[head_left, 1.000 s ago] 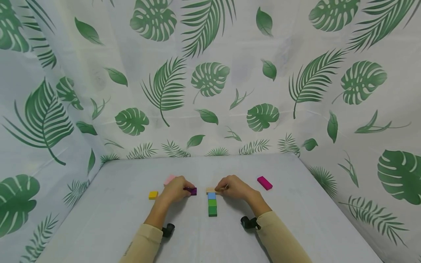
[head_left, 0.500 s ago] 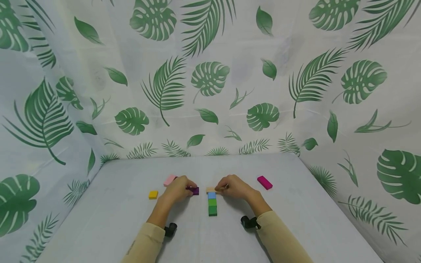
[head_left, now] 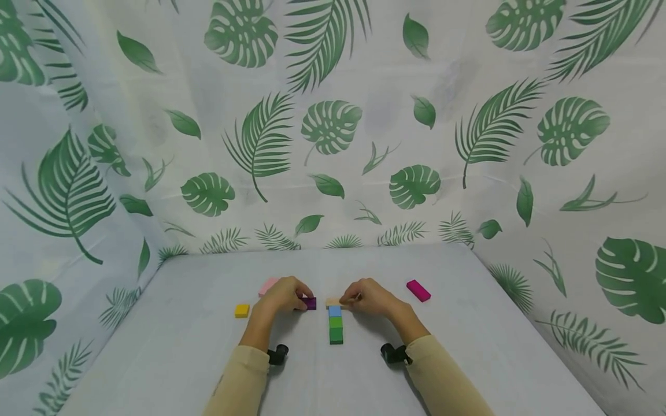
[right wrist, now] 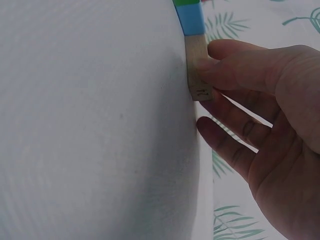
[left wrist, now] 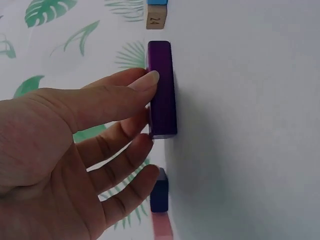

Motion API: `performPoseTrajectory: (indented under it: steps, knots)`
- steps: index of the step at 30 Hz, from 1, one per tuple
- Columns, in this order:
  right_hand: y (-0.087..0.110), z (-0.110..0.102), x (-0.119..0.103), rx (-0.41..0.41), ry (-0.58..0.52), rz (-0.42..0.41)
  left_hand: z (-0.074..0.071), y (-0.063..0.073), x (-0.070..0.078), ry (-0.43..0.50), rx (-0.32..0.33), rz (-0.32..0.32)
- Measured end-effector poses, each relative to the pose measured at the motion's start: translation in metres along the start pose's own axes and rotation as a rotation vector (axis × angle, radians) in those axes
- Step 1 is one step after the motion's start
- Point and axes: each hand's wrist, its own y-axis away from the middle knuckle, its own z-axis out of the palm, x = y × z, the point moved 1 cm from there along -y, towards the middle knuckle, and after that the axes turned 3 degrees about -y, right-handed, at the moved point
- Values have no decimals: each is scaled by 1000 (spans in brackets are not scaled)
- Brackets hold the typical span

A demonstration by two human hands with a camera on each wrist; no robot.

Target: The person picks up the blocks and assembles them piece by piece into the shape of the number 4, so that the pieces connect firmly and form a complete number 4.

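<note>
Between thumb and fingers of my left hand (head_left: 282, 296) is a purple block (left wrist: 164, 95), a long smooth bar gripped along its side. My right hand (head_left: 372, 296) pinches a plain wooden block (right wrist: 196, 47), whose end carries the number 24. In the head view a small gap separates the purple block's right end from the wooden block. A light blue block (head_left: 335, 311) adjoins the wooden one. Nearer to me follow a light green block (head_left: 335, 322) and a dark green block (head_left: 336, 335), in one line. The fingers partly cover both held blocks.
Left of my left hand lie a yellow block (head_left: 241, 311) and a pink block (head_left: 267, 286), partly hidden. A dark blue block (left wrist: 159, 196) shows behind the left fingers. On the right rests a magenta block (head_left: 418, 290). Leaf-print cloth (head_left: 333, 179) walls the white table (head_left: 468, 358).
My left hand has moved slightly to the right with the purple block, narrowing the gap to the wooden block. The right hand stays in place.
</note>
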Motion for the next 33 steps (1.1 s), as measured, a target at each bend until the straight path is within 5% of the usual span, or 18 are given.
performPoseTrajectory:
  steps: [11,33]
  knots:
    - [0,-3,-1,12,20,4,3,0,-4,48,41,76]
    - [3,1,-6,23,-8,5,13,3,3,15,66,59]
